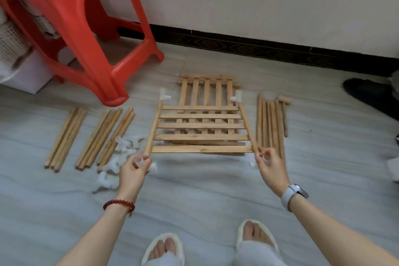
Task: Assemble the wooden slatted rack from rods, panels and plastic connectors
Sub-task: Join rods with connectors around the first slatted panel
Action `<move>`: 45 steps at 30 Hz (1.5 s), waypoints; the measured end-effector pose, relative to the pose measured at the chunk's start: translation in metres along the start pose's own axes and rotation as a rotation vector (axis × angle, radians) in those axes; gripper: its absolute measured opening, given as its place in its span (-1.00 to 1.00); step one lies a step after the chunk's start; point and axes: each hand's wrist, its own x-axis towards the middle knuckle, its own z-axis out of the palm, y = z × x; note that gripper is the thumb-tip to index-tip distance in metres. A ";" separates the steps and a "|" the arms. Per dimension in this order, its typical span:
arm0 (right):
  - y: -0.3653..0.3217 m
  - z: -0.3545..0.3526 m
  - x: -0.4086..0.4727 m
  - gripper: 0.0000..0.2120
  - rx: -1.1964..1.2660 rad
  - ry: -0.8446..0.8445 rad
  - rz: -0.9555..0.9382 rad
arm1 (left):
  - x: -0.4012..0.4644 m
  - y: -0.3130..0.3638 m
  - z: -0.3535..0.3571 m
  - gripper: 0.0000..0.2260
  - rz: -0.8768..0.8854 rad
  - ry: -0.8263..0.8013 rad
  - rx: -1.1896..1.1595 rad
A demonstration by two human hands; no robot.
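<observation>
the slatted panel (pixel 201 131) lies on the floor (pixel 205 196) between two side rods, each hand's fingers pinched shut on a clear plastic connector, left hand (pixel 133 168) and right hand (pixel 271 168), best pushed squarely onto both rod ends together.

A room in a home, by the look of it — the grey marbled tile floor (pixel 205 190) meets a plain pale wall (pixel 259 2) along a dark patterned skirting (pixel 248 46). Left of the skirting's near end stands a red plastic stool (pixel 71 28), white baskets (pixel 10 43) behind it — and fluffy slippers (pixel 254 237) on the feet.
</observation>
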 end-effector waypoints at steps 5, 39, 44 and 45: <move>0.051 0.011 0.012 -0.93 -0.043 0.018 0.108 | 0.012 -0.066 0.008 -0.76 -0.120 0.020 0.181; -0.096 -0.093 0.031 -0.85 0.157 0.132 -0.142 | -0.057 0.183 0.026 -0.83 0.478 0.056 0.293; -0.153 -0.104 0.004 -0.82 0.121 -0.007 -0.268 | -0.092 0.260 0.038 -0.74 0.408 -0.057 0.164; -0.166 -0.110 -0.003 -0.83 0.090 -0.029 -0.333 | -0.101 0.274 0.036 -0.74 0.398 -0.077 0.133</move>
